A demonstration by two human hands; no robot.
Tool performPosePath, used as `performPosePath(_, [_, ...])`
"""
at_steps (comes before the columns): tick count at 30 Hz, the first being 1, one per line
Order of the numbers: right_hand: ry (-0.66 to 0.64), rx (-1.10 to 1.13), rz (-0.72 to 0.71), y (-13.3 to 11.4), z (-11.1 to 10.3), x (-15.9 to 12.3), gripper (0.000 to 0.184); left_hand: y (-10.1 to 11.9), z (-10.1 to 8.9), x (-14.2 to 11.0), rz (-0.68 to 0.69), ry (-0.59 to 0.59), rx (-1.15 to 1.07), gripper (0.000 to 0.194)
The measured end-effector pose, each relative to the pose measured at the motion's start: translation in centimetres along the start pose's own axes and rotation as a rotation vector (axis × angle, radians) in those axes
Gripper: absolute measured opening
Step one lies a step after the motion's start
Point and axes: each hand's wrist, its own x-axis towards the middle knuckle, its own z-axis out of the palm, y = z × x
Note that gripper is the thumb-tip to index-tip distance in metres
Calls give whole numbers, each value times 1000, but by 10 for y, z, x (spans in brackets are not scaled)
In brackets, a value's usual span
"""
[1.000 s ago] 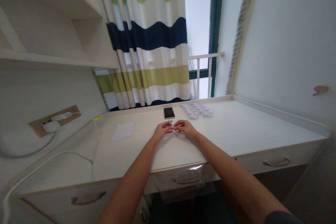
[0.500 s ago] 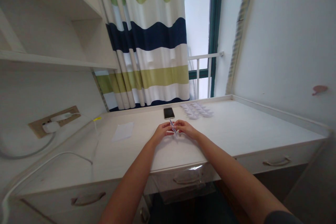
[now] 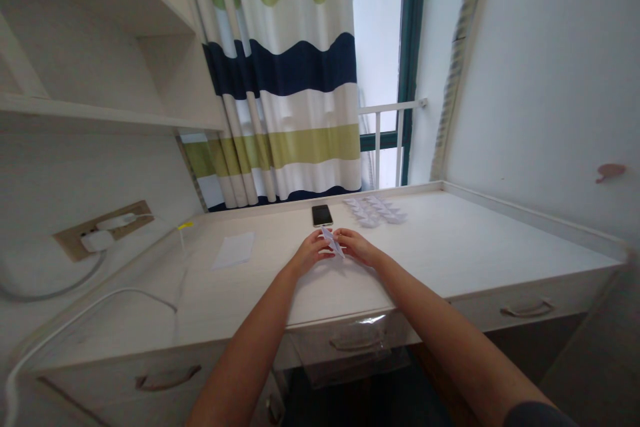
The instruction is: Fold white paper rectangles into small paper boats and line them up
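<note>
A: Head cam. Hands?
B: L hand (image 3: 313, 252) and R hand (image 3: 357, 246) were both raised over the tabletop (image 3: 450, 233), roughly mid-way along, closer to the back edge. Neither had released; fingers were curled, each pinching one side of a folded paper piece (image 3: 333, 242).

A: Where was the paper?
B: Held between the two hands, tilted, top end twd L, low end twd R. Couldn't tell if it touched the tabletop; too small in frame.

A: Near the hands?
B: Smartphone (image 3: 322, 215) lay flat by the back edge, just beyond them. Small folded white paper pieces (image 3: 373, 211) sat in a loose group right of the phone, also by the back edge. Flat white sheet (image 3: 234, 250) lay left of L hand.

A: Further out?
B: White plug (image 3: 97, 241) in the L wall, white cable (image 3: 90, 298) below it. Striped curtain (image 3: 280, 147) behind back edge. Drawer handle (image 3: 168, 378) below front edge.
</note>
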Motion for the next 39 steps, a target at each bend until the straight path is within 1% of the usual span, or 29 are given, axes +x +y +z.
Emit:
performPosePath(7, [-12, 64, -3, 1, -1, 2, 16, 2, 1, -1, 11, -40, -31, 39])
performPosePath(15, [9, 87, -2, -1, 1, 2, 17, 4, 5, -1, -4, -12, -20, 36])
performPosePath(24, [31, 88, 18, -1, -2, 3, 20, 1, 1, 1, 30, 68, -60, 35])
performPosePath(33, [21, 111, 22, -2, 0, 2, 20, 2, 2, 0, 16, 60, -31, 35])
performPosePath(39, [-20, 120, 23, -4, 2, 1, 19, 1, 2, 2, 14, 44, -13, 33])
